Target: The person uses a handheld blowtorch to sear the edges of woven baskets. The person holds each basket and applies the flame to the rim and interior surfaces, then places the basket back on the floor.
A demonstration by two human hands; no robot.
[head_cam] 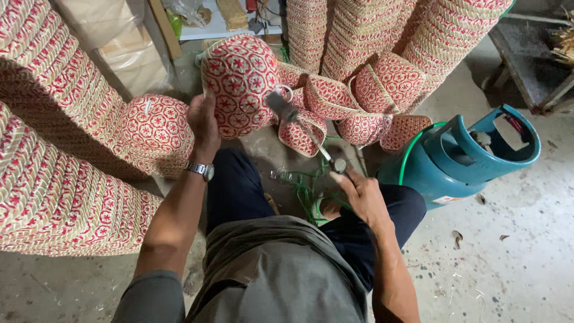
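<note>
My left hand grips a red-and-cream woven basket by its lower left edge and holds it up, bottom facing me. A metal watch sits on that wrist. My right hand holds the handle of a gas torch, whose grey nozzle points at the basket's right side. A green hose runs from the torch down between my knees toward the teal gas cylinder on my right.
Tall stacks of nested woven baskets curve along the left and stand at the back. Several loose small baskets lie ahead, one more at left. A dark bench is at the far right. Concrete floor below.
</note>
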